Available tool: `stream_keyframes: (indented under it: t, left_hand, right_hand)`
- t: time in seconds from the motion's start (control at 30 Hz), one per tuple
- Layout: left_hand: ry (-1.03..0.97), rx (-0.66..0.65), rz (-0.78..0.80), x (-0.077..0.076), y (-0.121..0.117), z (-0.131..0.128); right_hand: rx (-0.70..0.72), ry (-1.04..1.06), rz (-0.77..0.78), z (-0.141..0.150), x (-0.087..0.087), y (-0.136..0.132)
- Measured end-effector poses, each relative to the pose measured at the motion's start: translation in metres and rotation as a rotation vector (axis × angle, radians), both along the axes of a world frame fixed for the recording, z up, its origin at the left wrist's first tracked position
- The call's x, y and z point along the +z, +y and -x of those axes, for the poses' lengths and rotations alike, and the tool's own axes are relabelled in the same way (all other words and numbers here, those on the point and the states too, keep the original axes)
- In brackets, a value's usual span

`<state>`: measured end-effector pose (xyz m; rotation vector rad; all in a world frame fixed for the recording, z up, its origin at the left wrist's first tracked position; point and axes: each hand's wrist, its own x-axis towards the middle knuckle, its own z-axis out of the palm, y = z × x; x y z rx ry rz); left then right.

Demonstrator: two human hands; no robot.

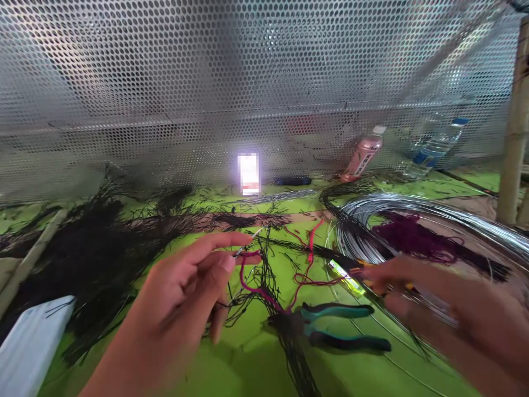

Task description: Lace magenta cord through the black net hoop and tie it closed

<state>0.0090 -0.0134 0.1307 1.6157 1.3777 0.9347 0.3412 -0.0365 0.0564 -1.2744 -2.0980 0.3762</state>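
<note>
My left hand [188, 286] hovers over the green table [248, 358], thumb and forefinger pinched on a thin metal wire [248, 244] with a magenta thread [252, 284] wound at it. My right hand [413, 286] is smeared by motion at the right. It reaches toward a yellow-handled tool [351, 275] lying beside a large coil of silver wire [413, 220]. Whether its fingers grip anything I cannot make out. Teal-handled pliers [339, 328] lie on the table between the hands, beside a bundle of black strands [289, 331].
A heap of black fibres [95, 248] covers the left of the table. A white block [28, 347] sits at the lower left. Purple thread [409, 234] lies inside the coil. A lit phone [248, 173], a pink bottle [363, 154] and a water bottle [433, 149] stand against the perforated metal wall [248, 82].
</note>
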Motion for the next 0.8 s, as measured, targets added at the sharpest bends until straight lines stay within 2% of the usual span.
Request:
stream_keyframes:
  t: [0.07, 0.17, 0.23, 0.3, 0.43, 0.53, 0.6, 0.67, 0.73, 0.8]
  left_hand:
    - [0.017, -0.009, -0.025, 0.001, -0.001, -0.001]
    - [0.056, 0.006, -0.085, 0.001, -0.005, -0.002]
    - [0.073, 0.007, -0.107, 0.000, -0.008, -0.001]
    - [0.084, 0.013, -0.127, -0.001, -0.009, 0.001]
    - [0.125, 0.048, -0.185, 0.000, -0.006, 0.007]
    - [0.184, 0.062, -0.217, 0.003, -0.003, 0.013]
    - [0.218, 0.070, -0.210, 0.004, -0.001, 0.018]
    - [0.249, 0.075, -0.212, 0.006, 0.001, 0.025]
    - [0.277, 0.088, -0.244, 0.006, 0.006, 0.032]
    - [0.278, 0.103, -0.275, 0.006, 0.013, 0.040]
  right_hand:
    - [0.141, 0.018, -0.057, 0.050, 0.017, -0.010]
    - [0.247, 0.118, 0.010, 0.111, 0.032, -0.005]
    - [0.227, 0.211, 0.027, 0.136, 0.035, 0.009]
    - [0.229, 0.261, 0.024, 0.149, 0.036, 0.022]
    - [0.372, 0.416, 0.133, 0.151, 0.039, 0.035]
    - [0.385, 0.625, 0.243, 0.142, 0.038, 0.043]
    - [0.416, 0.778, 0.363, 0.134, 0.036, 0.051]
    - [0.504, 0.940, 0.501, 0.123, 0.037, 0.059]
    - [0.567, 1.041, 0.603, 0.109, 0.046, 0.065]
    - [0.505, 1.034, 0.658, 0.093, 0.061, 0.068]
